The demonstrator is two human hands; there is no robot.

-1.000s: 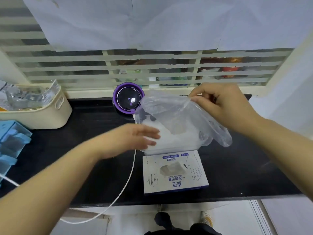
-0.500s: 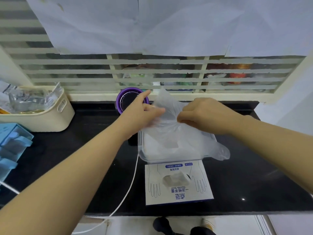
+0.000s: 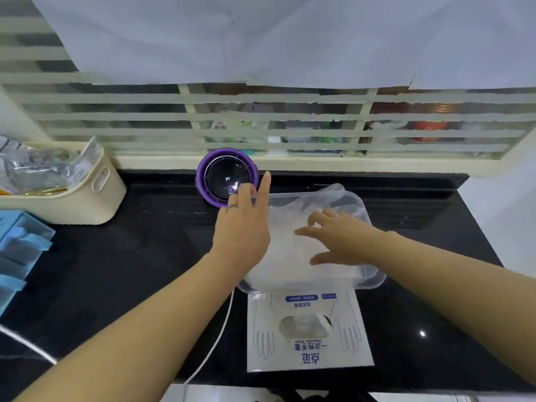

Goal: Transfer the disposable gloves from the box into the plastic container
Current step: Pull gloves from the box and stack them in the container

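Hands [image 3: 338,237] flat over container [image 3: 374,281] rim

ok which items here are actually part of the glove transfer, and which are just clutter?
In play:
glove box
plastic container
gloves piled in it
left hand, open
right hand, open, over the pile

Clutter:
purple round device
white cable
cream basket
blue item at the left edge
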